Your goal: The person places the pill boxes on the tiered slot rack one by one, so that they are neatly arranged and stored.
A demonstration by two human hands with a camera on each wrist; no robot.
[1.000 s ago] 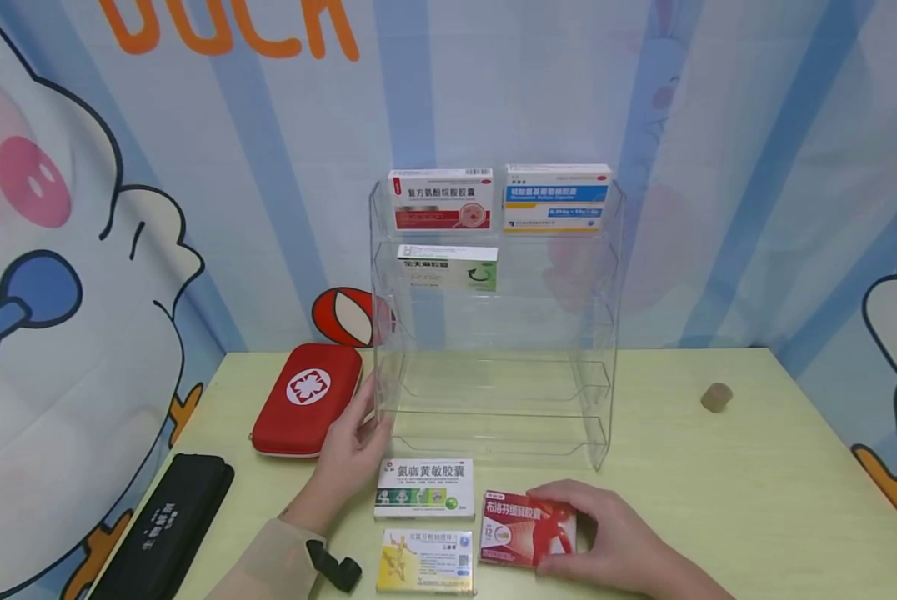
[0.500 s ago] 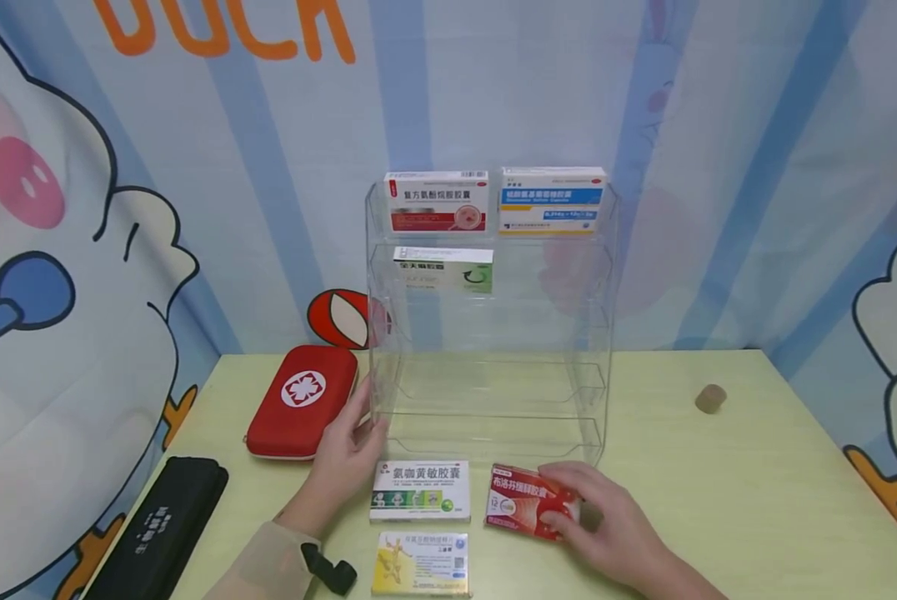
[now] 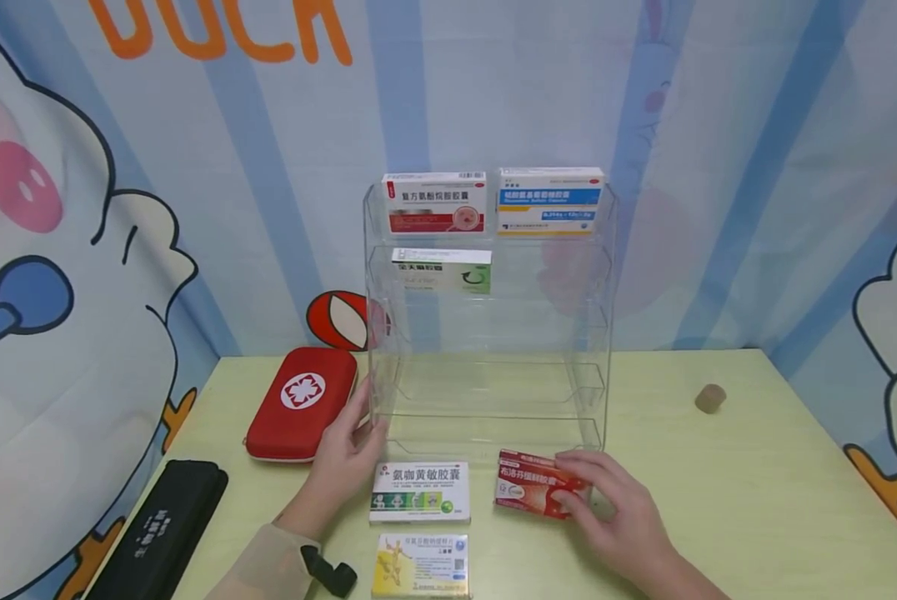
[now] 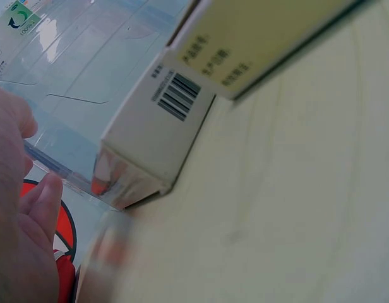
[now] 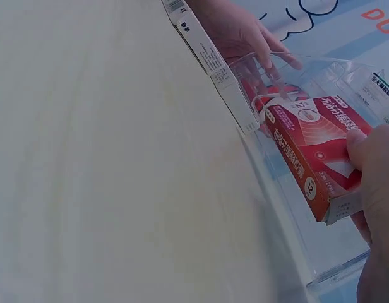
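Observation:
My right hand pinches a red medicine box between thumb and fingers, just in front of the clear tiered display rack. The right wrist view shows the box tilted, with the thumb on its printed face. At the rack's lower left side, my left hand grips the side panel with fingers and thumb. Flat on the table before the rack lie a white-and-green medicine box and, nearer, a yellow-and-white one.
Two medicine boxes, one white-and-red and one white-and-blue, stand on the rack's top tier. Below is a white-and-green box. A red first-aid case and black case lie left; a small brown cylinder is right.
My right hand has lifted the red box and carried it slightly right and toward the rack, tipping its face up. My left hand keeps its place at the rack's side.

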